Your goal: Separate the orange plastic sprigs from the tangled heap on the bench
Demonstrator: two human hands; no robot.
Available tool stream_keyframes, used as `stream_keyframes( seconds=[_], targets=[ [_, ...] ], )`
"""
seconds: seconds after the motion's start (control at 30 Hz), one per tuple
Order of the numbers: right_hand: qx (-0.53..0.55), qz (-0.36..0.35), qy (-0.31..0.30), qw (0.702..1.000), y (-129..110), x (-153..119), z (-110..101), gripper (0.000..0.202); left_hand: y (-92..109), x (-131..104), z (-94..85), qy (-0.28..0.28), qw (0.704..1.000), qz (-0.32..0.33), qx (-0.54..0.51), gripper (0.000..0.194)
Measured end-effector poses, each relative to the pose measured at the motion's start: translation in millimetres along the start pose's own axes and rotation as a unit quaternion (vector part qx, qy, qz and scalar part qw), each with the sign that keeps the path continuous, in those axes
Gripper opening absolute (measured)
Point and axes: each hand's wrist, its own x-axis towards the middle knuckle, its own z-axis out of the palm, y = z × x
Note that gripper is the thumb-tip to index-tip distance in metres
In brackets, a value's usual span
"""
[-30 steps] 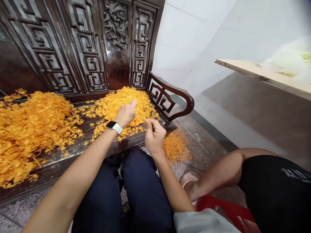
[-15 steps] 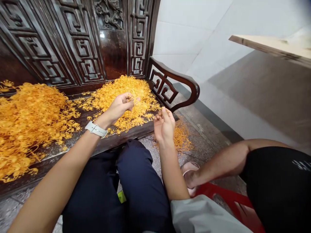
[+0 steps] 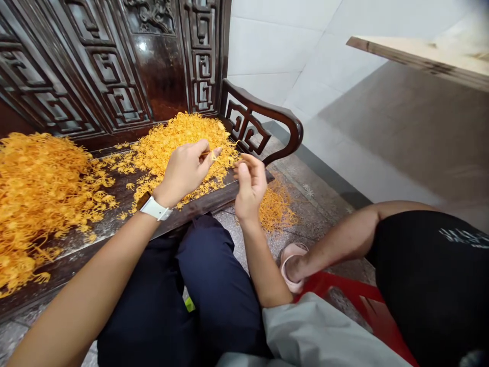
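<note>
My left hand, with a white watch strap at its wrist, pinches a small orange piece between thumb and fingertips. It is over the right-hand pile of orange spidery pieces on the dark wooden bench. Just right of it, my right hand is raised near the bench's front corner, with its fingers curled toward the thumb. Whether anything is between its fingertips is too small to tell. A larger orange pile lies on the bench at the left.
The bench's curved armrest stands beyond my right hand. Orange strands lie on the floor below. Another person's bare leg and pink shoe are at the right, near a red stool. A board edge juts in at upper right.
My left hand has turned, showing more of its back, and holds a smaller bit of orange. The fingers of my right hand have changed from a fingertip pinch to a looser curl. The view has shifted slightly.
</note>
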Motion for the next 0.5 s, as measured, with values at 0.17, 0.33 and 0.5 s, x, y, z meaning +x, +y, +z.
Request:
stream_keyframes(
  seconds=[0.17, 0.33, 0.5],
  targets=[
    [0.057, 0.081, -0.071, 0.993, 1.0, -5.4, 12.3, 0.041, 5.6, -2.0, 0.6, 0.007, 0.992, 0.048, 0.113, 0.038],
    [0.143, 0.194, -0.047, 0.969, -2.2, -13.6, 19.5, 0.042, 16.3, -4.3, -2.2, 0.015, 0.979, 0.055, 0.195, 0.037],
    [0.159, 0.245, -0.03, 0.956, -12.2, -14.5, 21.6, 0.041, 11.6, 0.0, -2.2, 0.015, 0.974, 0.011, 0.225, 0.032]
  ],
)
